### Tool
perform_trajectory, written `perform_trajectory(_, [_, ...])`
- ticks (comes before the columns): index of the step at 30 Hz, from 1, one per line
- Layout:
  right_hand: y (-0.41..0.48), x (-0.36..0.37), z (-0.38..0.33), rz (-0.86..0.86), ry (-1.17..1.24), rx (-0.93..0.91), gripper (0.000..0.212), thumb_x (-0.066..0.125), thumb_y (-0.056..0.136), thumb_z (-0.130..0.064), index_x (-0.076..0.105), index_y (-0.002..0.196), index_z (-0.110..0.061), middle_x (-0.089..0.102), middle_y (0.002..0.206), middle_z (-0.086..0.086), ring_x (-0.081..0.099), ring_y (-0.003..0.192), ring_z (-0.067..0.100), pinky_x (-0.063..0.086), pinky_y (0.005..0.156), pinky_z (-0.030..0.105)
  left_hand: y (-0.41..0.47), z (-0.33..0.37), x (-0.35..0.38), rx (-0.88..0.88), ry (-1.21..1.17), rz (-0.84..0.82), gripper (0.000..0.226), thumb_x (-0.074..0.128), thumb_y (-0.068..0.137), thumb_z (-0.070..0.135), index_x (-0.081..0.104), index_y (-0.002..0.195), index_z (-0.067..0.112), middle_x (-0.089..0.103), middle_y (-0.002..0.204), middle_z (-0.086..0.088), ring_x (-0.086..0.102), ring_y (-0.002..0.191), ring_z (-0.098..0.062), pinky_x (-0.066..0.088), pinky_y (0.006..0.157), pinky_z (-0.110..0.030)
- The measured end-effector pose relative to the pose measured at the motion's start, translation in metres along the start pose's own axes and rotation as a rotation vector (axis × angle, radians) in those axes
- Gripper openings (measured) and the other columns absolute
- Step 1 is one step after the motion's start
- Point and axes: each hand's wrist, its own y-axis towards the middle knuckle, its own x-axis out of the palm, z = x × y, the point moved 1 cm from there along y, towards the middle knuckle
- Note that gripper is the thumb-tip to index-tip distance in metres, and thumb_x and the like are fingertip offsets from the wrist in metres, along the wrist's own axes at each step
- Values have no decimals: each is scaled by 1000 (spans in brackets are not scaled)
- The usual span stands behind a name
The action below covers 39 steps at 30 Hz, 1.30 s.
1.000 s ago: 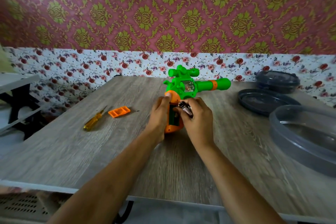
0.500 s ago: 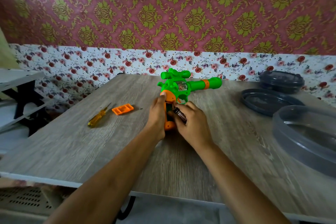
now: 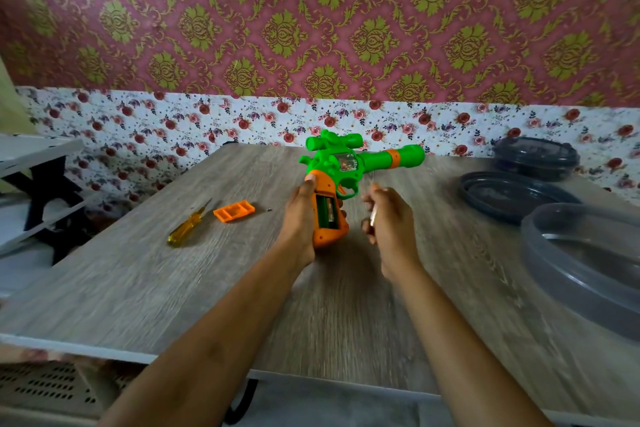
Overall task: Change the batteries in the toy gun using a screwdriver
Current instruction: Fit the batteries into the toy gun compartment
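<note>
Near the left edge of the wood-grain table [image 3: 173, 288] lies a yellow-handled screwdriver [image 3: 185, 230], its tip pointing toward the far edge. Just to its right is a rectangular orange plastic battery cover [image 3: 233, 211], and a tiny dark screw [image 3: 269, 209] lies near that, apart from both.

In the middle of the table the left grip [image 3: 301, 218], a bare hand, is curled round the orange handle of the green and orange plastic toy gun [image 3: 346, 163]. It holds the gun with the handle's butt toward the near edge and the barrel toward the right. The open battery compartment [image 3: 325, 213] in the handle faces up, with something metallic inside.

Just right of the gun and clear of it, the right grip [image 3: 391, 222] is blurred. Its fingers are curled round a small silvery battery [image 3: 373, 215].

Toward the far right corner sit a dark round lid [image 3: 512, 194] and, behind it, a dark round lidded container [image 3: 535, 158]. A large grey translucent round container [image 3: 581, 263] lies along the right edge.
</note>
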Motion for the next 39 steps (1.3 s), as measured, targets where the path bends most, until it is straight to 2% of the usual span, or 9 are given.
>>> perform_trajectory(3, [2,-9,-3,0,423,359,31,35,92,-26,52,70,-11,45,65,2,45,35,7,28,36,15,-3,0,1,-27,-5,-9,49,47,95,44,48,129,8,64,81,-11,63,60,-19,53,49,-25])
perform_trajectory(9, [1,-9,-4,40,643,565,26,30,88,-20,46,70,-8,42,66,7,43,51,18,34,34,13,-4,2,1,-37,13,-9,50,45,96,44,47,130,7,63,82,-12,62,61,-20,53,46,-24])
perform_trajectory(14, [1,-10,-7,40,641,560,21,38,96,-8,52,80,-3,52,83,11,54,66,18,51,40,17,-6,3,1,-73,7,-5,52,46,95,47,48,129,8,64,84,-11,63,65,-20,53,53,-28])
perform_trajectory(18, [3,-8,-6,10,537,499,16,53,92,-11,58,104,-3,59,80,8,64,47,7,45,37,11,-4,3,1,-66,10,3,53,47,94,48,47,130,9,64,85,-11,64,67,-20,54,55,-29])
perform_trajectory(26, [-1,-9,-9,-56,571,519,12,62,86,-22,62,84,-10,63,74,5,54,39,0,36,34,9,-5,3,0,-64,29,8,53,47,94,48,48,129,9,65,85,-10,64,67,-20,53,57,-29])
perform_trajectory(29, [-2,-6,-10,-23,379,355,12,70,79,-17,61,73,-11,61,68,6,45,34,0,33,34,13,-7,4,1,-54,34,1,52,46,94,48,49,128,9,65,85,-10,63,68,-19,52,54,-27])
perform_trajectory(32, [-6,-4,-13,-36,18,-74,15,75,75,-17,63,68,-12,57,55,-2,46,39,2,37,40,19,-6,4,4,-39,37,9,49,45,95,48,51,125,10,65,87,-11,63,68,-20,52,52,-26])
perform_trajectory(35, [-13,8,-12,-124,-356,-444,10,76,72,-22,68,70,-15,66,64,-6,59,57,4,45,57,16,-5,4,7,-57,20,15,41,45,95,47,58,110,10,62,85,-10,60,66,-19,48,51,-23])
perform_trajectory(39, [-14,12,-11,-138,-430,-482,8,75,72,-17,69,71,-12,71,72,1,62,67,7,43,64,13,-5,6,9,-100,-35,-44,37,40,98,41,55,82,12,62,60,-5,61,46,-14,45,37,-15])
